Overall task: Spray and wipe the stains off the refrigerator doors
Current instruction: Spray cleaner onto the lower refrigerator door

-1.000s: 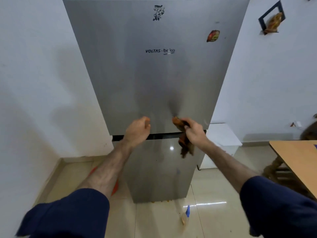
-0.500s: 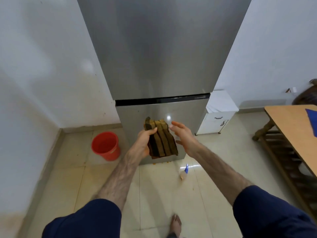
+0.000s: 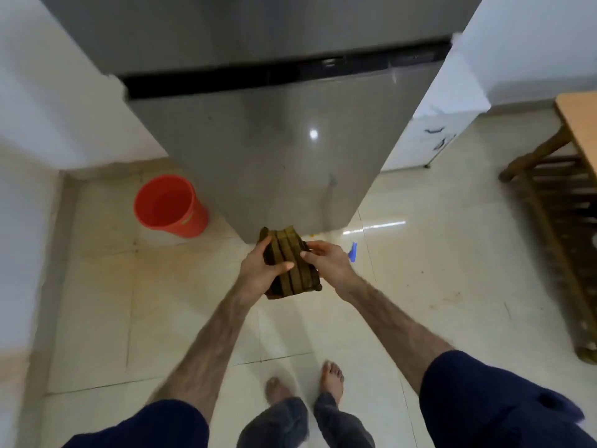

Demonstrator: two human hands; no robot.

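1. Pale glossy floor tiles with thin grout lines lie under everything, meeting white walls on both sides.
2. One folded brown cloth with darker stripes is held between both hands, in front of the foot of the refrigerator and above the floor.
3. Gripping its left edge, the left hand has its thumb laid across the top face of the cloth and its fingers closed underneath.
4. On the right edge, the right hand pinches the cloth between thumb and fingertips, with the fingers only partly curled.
5. Folded into a thick, roughly rectangular pad, the cloth looks soft and woven; its far corners stick up slightly.
6. Two bare forearms run back to two dark blue sleeves, and two bare feet stand on the tiles below grey trouser legs.
7. One tall refrigerator with smooth brushed grey metal doors stands just beyond the cloth; two doors show, parted by a black horizontal gap, and the lower door carries a bright light reflection.
8. One round orange plastic bucket sits on the floor just left of the refrigerator.
9. One small blue-topped spray bottle lies partly hidden behind the right hand, blurred.
10. One low white cabinet stands beside the refrigerator's right side, and one wooden table with a slatted lower shelf fills the right edge.
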